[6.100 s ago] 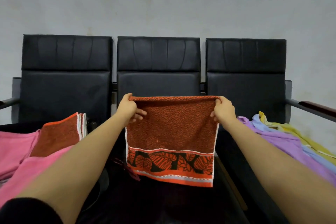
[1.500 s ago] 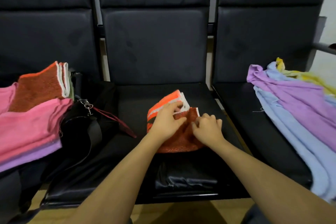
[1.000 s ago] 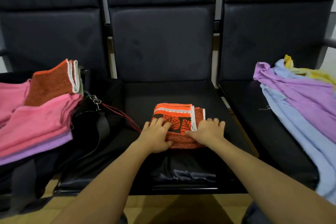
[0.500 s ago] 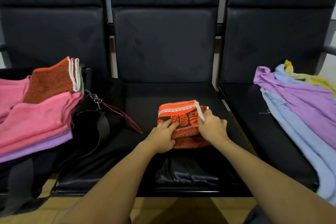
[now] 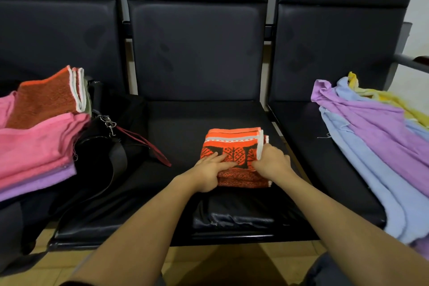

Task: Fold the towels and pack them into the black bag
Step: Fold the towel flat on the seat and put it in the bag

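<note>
Head view, looking down on a row of three black padded seats. The folded orange towel point(image 5: 234, 146) lies flat on the middle seat point(image 5: 181, 127), toward its front right part, with its bright orange and white border strips at the far edge and a black leaf pattern band just below them. Left hand point(image 5: 210, 169) lies on the near left part of the towel, fingers stretched out almost straight and pressing down on the patterned band; it grips nothing. Right hand point(image 5: 272, 161) sits at the towel's right edge, fingers curled over the white-edged side layers; whether it pinches those layers or only presses on them I cannot tell. The two hands nearly touch over the towel's near centre. Both forearms are bare and reach in from the bottom of the frame. The black bag point(image 5: 102, 153) sits on the left seat, spilling a little onto the middle seat, with a metal clip and a dark red strap near its top. A stack of folded towels point(image 5: 34, 137) rests on and in the bag: pink ones on top, a purple one beneath, and an orange one with white edging standing behind them. On the right seat point(image 5: 308, 146) lies a loose heap of unfolded towels point(image 5: 376, 141), purple over light blue, with yellow at the far side.
</note>
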`<action>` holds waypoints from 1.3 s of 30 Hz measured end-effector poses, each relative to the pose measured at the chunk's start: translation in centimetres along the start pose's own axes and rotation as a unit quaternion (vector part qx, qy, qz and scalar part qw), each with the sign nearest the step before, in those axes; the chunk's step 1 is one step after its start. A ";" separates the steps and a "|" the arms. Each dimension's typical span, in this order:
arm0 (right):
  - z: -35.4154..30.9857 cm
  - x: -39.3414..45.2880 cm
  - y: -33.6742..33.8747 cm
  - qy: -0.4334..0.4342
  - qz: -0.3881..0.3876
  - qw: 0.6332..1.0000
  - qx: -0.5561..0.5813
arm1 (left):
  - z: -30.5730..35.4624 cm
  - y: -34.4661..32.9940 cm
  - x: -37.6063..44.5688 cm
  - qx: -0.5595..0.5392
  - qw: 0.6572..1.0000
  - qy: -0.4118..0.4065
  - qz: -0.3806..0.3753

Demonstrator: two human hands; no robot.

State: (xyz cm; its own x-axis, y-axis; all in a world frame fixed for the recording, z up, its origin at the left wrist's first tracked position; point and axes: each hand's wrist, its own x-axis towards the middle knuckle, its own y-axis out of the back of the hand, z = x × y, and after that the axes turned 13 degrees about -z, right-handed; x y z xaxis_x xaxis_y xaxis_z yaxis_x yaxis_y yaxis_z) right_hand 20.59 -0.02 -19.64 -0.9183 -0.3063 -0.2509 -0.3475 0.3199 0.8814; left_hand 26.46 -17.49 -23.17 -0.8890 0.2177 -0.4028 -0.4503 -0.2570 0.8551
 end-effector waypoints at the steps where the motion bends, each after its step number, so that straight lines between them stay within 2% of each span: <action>1: 0.0 0.0 -0.1 0.013 0.003 1.000 0.002 | 0.1 0.0 -0.1 -0.002 1.000 0.007 -0.006; 6: -0.3 0.9 -0.3 0.047 -0.001 0.999 -0.005 | 0.4 0.3 -1.0 0.006 0.999 0.044 -0.023; 11: -0.7 1.9 -0.3 -0.018 0.054 0.998 -0.021 | 0.0 0.9 -1.3 -0.049 0.997 0.049 -0.021; 13: -0.9 1.9 -0.3 -0.032 0.068 0.997 -0.016 | 0.3 0.9 -1.1 -0.098 0.994 0.043 0.020; 15: -0.9 2.0 -0.5 -0.040 0.075 0.996 -0.041 | 0.6 0.7 -0.6 -0.094 0.989 0.061 0.092; 18: -0.8 2.4 -0.5 -0.031 0.095 0.994 -0.051 | 1.4 0.5 0.5 -0.042 0.968 0.155 0.190; 20: -1.1 2.9 -0.5 -0.036 0.131 0.989 -0.050 | 2.1 0.5 0.9 -0.078 0.955 0.221 0.183; 23: -1.3 3.5 -1.3 -0.056 0.173 0.977 -0.109 | 2.4 0.0 1.7 -0.077 0.950 0.276 0.121; 26: -0.9 4.1 -2.1 -0.084 0.142 0.972 -0.170 | 2.0 -0.2 2.0 -0.064 0.948 0.290 0.113; 29: -0.9 4.6 -2.2 -0.093 0.085 0.974 -0.186 | 1.5 -0.1 2.0 -0.090 0.949 0.275 0.127; 33: -1.9 4.4 -1.8 -0.086 0.034 0.988 -0.122 | 1.1 0.2 1.4 -0.122 0.950 0.227 0.178; 37: -3.7 3.0 -1.0 -0.020 0.020 0.997 0.067 | 1.5 0.7 0.6 -0.086 0.950 0.212 0.212; 39: -4.7 2.0 -0.5 0.009 0.019 0.994 0.105 | 1.5 1.2 -0.4 -0.063 0.945 0.220 0.232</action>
State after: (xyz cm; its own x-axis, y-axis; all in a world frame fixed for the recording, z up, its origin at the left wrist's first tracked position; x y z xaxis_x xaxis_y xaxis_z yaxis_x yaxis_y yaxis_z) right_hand 19.82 -5.05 -18.72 -0.9289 -0.3051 -0.2099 -0.3458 0.5116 0.7866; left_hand 26.42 -16.44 -21.50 -0.9293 -0.3513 -0.1143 0.0149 -0.3447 0.9386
